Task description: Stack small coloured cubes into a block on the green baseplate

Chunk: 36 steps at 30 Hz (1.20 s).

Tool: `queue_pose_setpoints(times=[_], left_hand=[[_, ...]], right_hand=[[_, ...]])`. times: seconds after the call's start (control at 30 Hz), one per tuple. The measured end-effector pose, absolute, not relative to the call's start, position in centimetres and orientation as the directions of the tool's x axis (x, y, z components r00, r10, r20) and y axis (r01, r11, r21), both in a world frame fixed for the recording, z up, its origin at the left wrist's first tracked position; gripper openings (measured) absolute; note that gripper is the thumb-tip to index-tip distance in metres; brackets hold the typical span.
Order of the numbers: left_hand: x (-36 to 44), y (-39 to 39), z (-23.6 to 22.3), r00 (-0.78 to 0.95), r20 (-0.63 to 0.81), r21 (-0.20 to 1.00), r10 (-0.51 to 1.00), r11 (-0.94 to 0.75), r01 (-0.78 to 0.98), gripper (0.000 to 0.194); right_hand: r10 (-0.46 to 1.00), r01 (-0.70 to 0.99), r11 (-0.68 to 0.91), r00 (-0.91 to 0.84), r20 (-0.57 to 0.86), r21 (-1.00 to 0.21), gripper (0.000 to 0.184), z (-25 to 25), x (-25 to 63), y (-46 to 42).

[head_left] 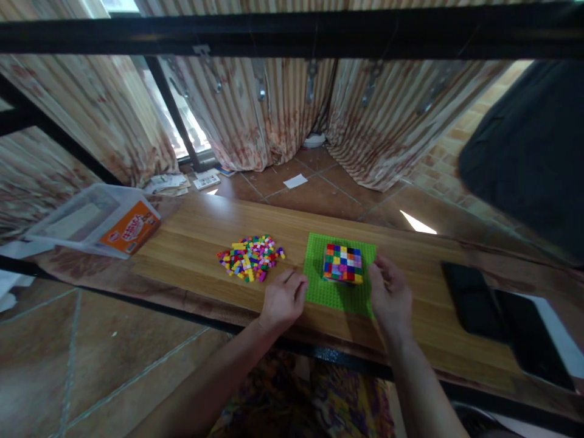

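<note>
Striped, floral-patterned curtains (246, 121) hang in loose folds across the top of the frame. Below, a long wood-grain table (182, 258) runs left to right, its near edge dark, close to the person's lap. At far left, a clear plastic box (89, 235), rectangular, overlaps the table end. Green studded plate (314, 261), center-right, square-edged; wood surface shows between it and the brick pile, and again out to two flat black slabs (474, 298) at right. Left hand (283, 298) just beside the plate's lower left edge, fingers curled; right hand (390, 295) at its right edge, fingers bent. Can't tell from here if either grips anything. Brick pile (250, 258), left of center: small, loose, glossy plastic, mixed colors. Brick block (343, 263) sits on the plate's upper middle, squarish, patchwork top, green margin all round. Orange label (132, 228) on the box: pale lettering, too blurred to read.
</note>
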<state>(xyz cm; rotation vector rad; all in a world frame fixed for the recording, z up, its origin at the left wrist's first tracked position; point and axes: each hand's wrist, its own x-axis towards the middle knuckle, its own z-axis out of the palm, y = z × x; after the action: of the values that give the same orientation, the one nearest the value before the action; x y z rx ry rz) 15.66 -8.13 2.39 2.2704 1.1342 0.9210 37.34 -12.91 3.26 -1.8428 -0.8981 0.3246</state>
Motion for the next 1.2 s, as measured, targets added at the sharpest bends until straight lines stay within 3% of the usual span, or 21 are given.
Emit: queue_pose_setpoints(times=[0.23,0.47,0.6,0.73,0.8,0.93,1.07,1.2], left_hand=[[10.5,-7.8,1.6,0.292,0.328,0.628,0.899,-0.438,0.643,0.014],[8.3,-7.0,1.5,0.215,0.312,0.620,0.926,-0.370,0.692,0.016],[8.3,-5.9,1.8,0.210,0.333,0.546,0.919,-0.369,0.752,0.018],[8.7,-4.7,1.7,0.259,0.339,0.453,0.904,-0.398,0.797,0.021],[8.8,-4.4,1.6,0.276,0.334,0.440,0.901,-0.407,0.800,0.016],[8.5,-4.2,1.2,0.285,0.353,0.433,0.891,-0.426,0.794,0.015],[8.0,-4.0,0.9,0.277,0.404,0.413,0.872,-0.444,0.795,0.015],[7.4,-3.6,0.8,0.278,0.436,0.395,0.856,-0.459,0.795,0.014]], right_hand=[[0.897,0.651,-0.046,0.360,0.255,-0.758,0.055,2.8,37.8,-9.0],[0.893,0.695,-0.040,0.348,0.287,-0.718,0.047,1.8,36.1,-10.0],[0.888,0.745,-0.071,0.350,0.298,-0.663,0.047,2.4,35.7,-10.7],[0.810,0.867,-0.018,0.305,0.501,-0.498,0.037,4.8,33.0,-11.0],[0.806,0.859,0.069,0.251,0.536,-0.507,0.028,5.7,30.4,-10.8],[0.919,0.786,0.223,0.028,0.394,-0.577,0.027,4.8,25.1,-9.2],[0.972,0.853,0.113,0.012,0.235,-0.510,0.028,2.4,22.5,-6.7],[0.984,0.909,0.049,0.028,0.178,-0.413,0.025,1.5,22.1,-5.5]])
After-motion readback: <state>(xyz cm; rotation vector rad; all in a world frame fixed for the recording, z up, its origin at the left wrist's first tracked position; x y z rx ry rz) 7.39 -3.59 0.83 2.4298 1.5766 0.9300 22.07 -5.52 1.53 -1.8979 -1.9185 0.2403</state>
